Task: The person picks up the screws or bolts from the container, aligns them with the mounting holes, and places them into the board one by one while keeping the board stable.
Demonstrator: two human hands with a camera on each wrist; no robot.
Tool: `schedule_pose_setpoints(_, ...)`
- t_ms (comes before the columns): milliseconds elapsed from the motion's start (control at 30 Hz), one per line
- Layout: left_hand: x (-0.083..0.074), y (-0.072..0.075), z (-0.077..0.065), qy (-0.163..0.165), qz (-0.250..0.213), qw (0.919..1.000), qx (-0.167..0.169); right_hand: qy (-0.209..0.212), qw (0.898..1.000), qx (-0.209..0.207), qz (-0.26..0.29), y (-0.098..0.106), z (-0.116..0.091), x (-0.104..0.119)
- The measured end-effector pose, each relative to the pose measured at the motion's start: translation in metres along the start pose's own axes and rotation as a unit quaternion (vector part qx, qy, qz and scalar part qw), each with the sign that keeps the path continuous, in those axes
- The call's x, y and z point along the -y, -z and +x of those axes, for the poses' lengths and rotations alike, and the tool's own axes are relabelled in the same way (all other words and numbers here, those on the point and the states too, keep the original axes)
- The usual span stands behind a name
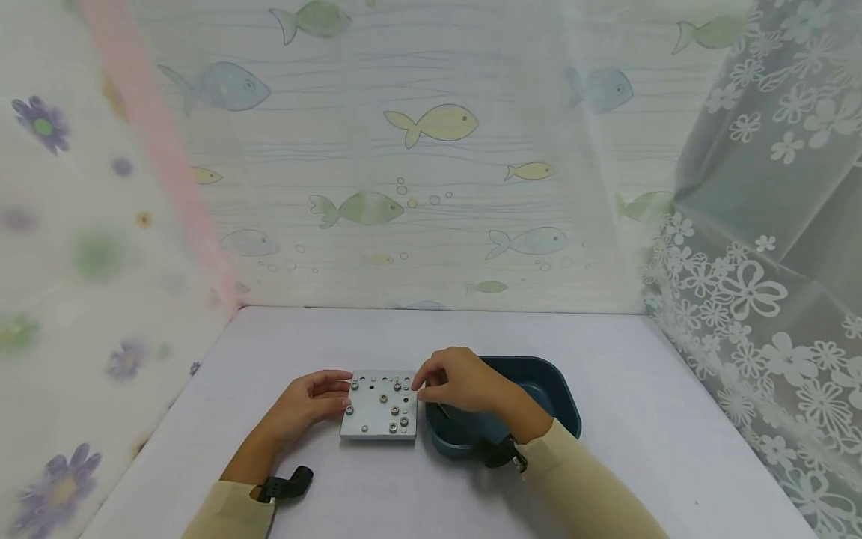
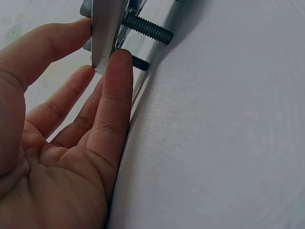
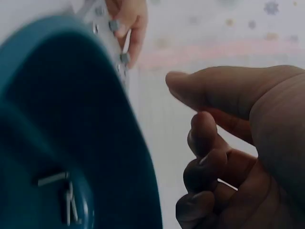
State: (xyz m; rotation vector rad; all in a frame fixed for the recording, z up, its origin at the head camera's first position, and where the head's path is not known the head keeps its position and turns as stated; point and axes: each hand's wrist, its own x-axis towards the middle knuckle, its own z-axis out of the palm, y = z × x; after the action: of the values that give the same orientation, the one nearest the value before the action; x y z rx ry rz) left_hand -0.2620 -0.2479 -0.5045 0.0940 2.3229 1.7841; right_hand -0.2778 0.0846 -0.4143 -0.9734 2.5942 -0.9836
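Left hand pinched the edge of a bolted plate while the right reached in from the tray side.

Thumb and fingers of the left hand (image 1: 313, 408) closed on the left edge of the metal plate (image 1: 374, 418), which sat on the white tabletop (image 1: 364, 494), bolt heads (image 1: 383, 398) scattered across its face; threaded shanks (image 2: 148, 29) stuck out on its underside. Right hand (image 1: 465, 380) was above the gap between plate and tray, fingertips at the plate's right edge, thumb straight, other visible fingers loosely bent, and nothing showed in its grasp. Just right of the plate stood the blue tray (image 1: 518, 367), with small metal pieces (image 3: 70, 202) lying inside, probably screws, though blur made them hard to name.
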Motion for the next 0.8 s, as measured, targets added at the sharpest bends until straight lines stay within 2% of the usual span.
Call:
schedule_pose_setpoints(233,-0.001,0.000,-0.001,0.004,0.000,1.0000,0.003,0.011,0.998,0.038,0.046,0.013,-0.003,-0.024)
schedule_pose_setpoints(567,-0.002,0.000,-0.003,0.004,0.001,1.0000,0.002,0.009,0.992,0.079,0.097,0.019,-0.004,-0.051)
schedule_pose_setpoints(800,-0.002,-0.001,-0.006,0.004,0.004,1.0000,-0.003,-0.030,0.989,0.112,0.092,0.021,-0.003,-0.063)
